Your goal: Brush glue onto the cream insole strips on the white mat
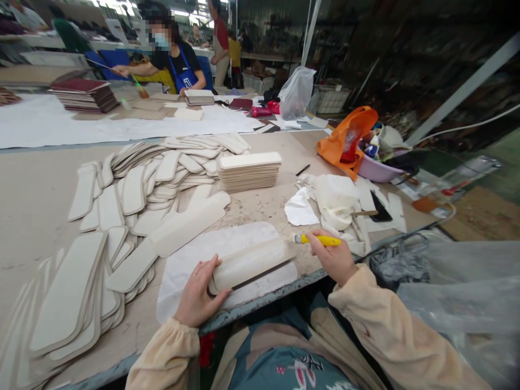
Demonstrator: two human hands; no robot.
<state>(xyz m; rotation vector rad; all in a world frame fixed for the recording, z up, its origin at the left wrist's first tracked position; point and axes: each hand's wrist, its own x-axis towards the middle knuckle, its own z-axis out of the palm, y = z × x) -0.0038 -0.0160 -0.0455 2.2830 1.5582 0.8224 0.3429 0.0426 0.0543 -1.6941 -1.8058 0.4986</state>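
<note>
In my right hand (331, 257) is a paintbrush with a yellow handle (326, 240); its bristles touch the far right end of a long white panel (254, 262) with rounded corners. My left hand (203, 290) grips that panel's left end, thumb along the near edge and fingers at the far side. The panel lies over a white sheet (174, 287) at the table's front edge, its near long side slightly raised. Just beyond, another long white piece (190, 225) rests across the loose pile (109, 206).
A neat stack of white panels (249, 172) stands behind the sheet. To the right are a whitish tub (337, 195) with a stick, an orange bag (347, 141) and a purple basin (379, 169). A masked co-worker (179, 62) sits at the table beyond, near dark red boards (85, 97).
</note>
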